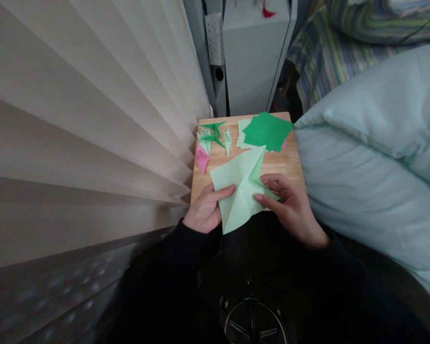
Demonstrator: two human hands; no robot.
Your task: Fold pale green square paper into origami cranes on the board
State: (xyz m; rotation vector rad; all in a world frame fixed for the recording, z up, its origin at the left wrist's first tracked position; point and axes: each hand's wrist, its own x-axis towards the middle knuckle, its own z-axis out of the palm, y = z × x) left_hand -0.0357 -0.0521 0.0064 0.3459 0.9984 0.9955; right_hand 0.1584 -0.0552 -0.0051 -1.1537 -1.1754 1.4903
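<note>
A creased, pale green sheet of origami paper (238,184) is held up over the near part of a small wooden table (277,165). My left hand (209,208) grips its left side, the thumb on top and the fingers underneath. At the right corner my right hand (290,205) pinches the paper between thumb and fingers. Creases run through the sheet's middle, and its right side is bent up along a fold. Behind it lie folded paper pieces: dark green ones (214,135), a pale green one (227,141) and a pink one (202,158).
Dark green paper sheets (268,131) lie over pale green sheets (242,129) at the table's back right. A pleated curtain (129,119) hangs close on the left. Pale blue bedding (361,138) borders the right side. A white cabinet (254,62) stands behind the table.
</note>
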